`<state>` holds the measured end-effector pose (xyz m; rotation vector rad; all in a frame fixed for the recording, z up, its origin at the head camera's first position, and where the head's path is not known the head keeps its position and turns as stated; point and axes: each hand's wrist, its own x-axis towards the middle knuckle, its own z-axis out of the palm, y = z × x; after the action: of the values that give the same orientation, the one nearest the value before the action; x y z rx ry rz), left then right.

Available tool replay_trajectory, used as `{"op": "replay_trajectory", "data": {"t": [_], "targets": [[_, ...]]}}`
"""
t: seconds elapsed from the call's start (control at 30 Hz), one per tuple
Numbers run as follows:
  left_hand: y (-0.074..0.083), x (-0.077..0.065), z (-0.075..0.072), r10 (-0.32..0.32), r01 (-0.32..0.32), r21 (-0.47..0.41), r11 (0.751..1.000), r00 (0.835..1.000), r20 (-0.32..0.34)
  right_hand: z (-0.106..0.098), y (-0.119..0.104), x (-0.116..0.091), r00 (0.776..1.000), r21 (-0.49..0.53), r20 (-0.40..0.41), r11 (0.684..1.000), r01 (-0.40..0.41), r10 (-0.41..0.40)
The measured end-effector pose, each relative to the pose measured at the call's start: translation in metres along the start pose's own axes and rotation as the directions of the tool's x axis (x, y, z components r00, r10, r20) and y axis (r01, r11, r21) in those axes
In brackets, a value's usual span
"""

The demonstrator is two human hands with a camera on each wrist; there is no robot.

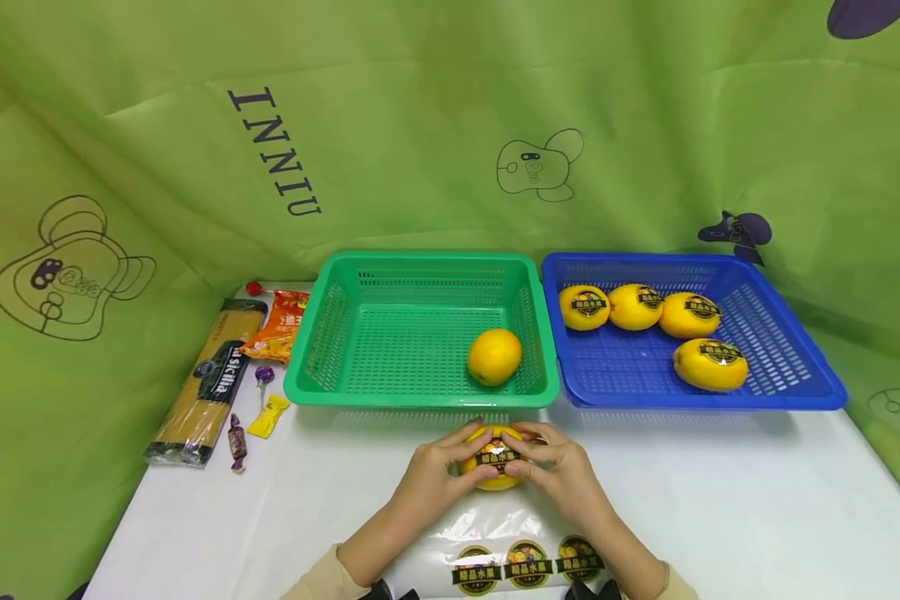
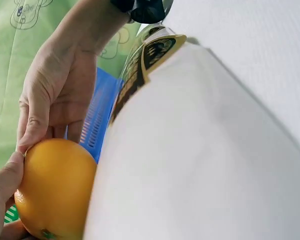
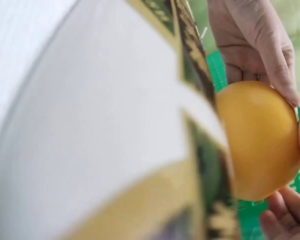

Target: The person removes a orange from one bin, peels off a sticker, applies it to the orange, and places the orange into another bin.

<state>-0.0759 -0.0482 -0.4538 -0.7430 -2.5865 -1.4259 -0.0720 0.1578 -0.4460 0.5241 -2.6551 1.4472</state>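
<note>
Both hands are on one orange point(image 1: 492, 482) at the middle of the white table, just in front of the green basket. A black and gold label point(image 1: 497, 456) lies across the top of the fruit. My left hand point(image 1: 437, 471) curls round its left side, thumb at the label's edge. From the right, my right hand point(image 1: 564, 472) holds it with bent fingers, its thumb also at the label. In the left wrist view the orange point(image 2: 57, 187) shows its smooth side and stem end. A label sheet point(image 1: 487, 527) with a row of round labels point(image 1: 528, 564) lies between the forearms.
The green basket point(image 1: 420, 398) holds one orange point(image 1: 494, 357). To its right, a blue basket point(image 1: 701, 401) contains several labelled oranges point(image 1: 710, 365). At left lie a spaghetti pack point(image 1: 208, 383), an orange snack bag point(image 1: 276, 327), a lollipop point(image 1: 264, 377) and wrapped candies point(image 1: 268, 416).
</note>
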Motion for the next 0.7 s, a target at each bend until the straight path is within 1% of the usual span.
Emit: {"op": "replay_trajectory", "data": {"t": [0.1,0.17,0.27,0.37,0.4,0.47,0.53,0.57,0.6,0.63,0.67,0.7], "targets": [[0.0,0.001,0.0,0.002,-0.002,-0.016,1.0,1.0,-0.001,-0.002,0.006,-0.002,0.998,0.05,0.04,0.998,-0.044,0.042],[0.001,0.003,0.001,0.005,-0.005,-0.004,1.0,1.0,0.012,-0.004,0.009,-0.005,0.997,0.083,0.058,0.995,-0.055,0.05],[0.003,0.003,0.001,0.015,-0.018,0.065,0.998,0.999,0.045,-0.009,0.015,-0.01,0.998,0.182,0.056,0.983,-0.038,0.028],[0.005,0.003,0.002,0.009,-0.019,0.128,0.992,0.997,0.078,-0.022,0.018,-0.016,0.999,0.311,0.017,0.949,-0.045,0.042],[0.006,0.002,0.002,0.005,-0.018,0.145,0.989,0.996,0.086,-0.028,0.019,-0.018,0.998,0.359,0.001,0.931,-0.062,0.066],[0.006,0.002,0.002,-0.006,-0.009,0.154,0.988,0.995,0.095,-0.042,0.022,-0.023,0.992,0.422,-0.032,0.902,-0.097,0.122],[0.006,0.001,0.001,-0.017,0.0,0.158,0.987,0.994,0.104,-0.057,0.027,-0.029,0.977,0.456,-0.075,0.878,-0.145,0.201],[0.006,0.0,0.0,-0.021,0.003,0.162,0.987,0.994,0.11,-0.064,0.031,-0.032,0.971,0.487,-0.099,0.862,-0.145,0.219],[0.006,0.0,0.0,-0.022,0.003,0.166,0.986,0.993,0.117,-0.072,0.035,-0.035,0.965,0.532,-0.127,0.837,-0.13,0.23],[0.006,-0.001,-0.001,-0.025,0.003,0.171,0.985,0.992,0.124,-0.079,0.039,-0.038,0.96,0.585,-0.161,0.806,-0.093,0.228],[0.007,-0.001,-0.002,-0.027,0.002,0.177,0.984,0.991,0.133,-0.087,0.045,-0.04,0.957,0.647,-0.192,0.761,-0.043,0.218],[0.007,-0.001,-0.002,-0.027,0.001,0.182,0.983,0.989,0.143,-0.095,0.05,-0.043,0.951,0.708,-0.228,0.707,0.013,0.211]]}}
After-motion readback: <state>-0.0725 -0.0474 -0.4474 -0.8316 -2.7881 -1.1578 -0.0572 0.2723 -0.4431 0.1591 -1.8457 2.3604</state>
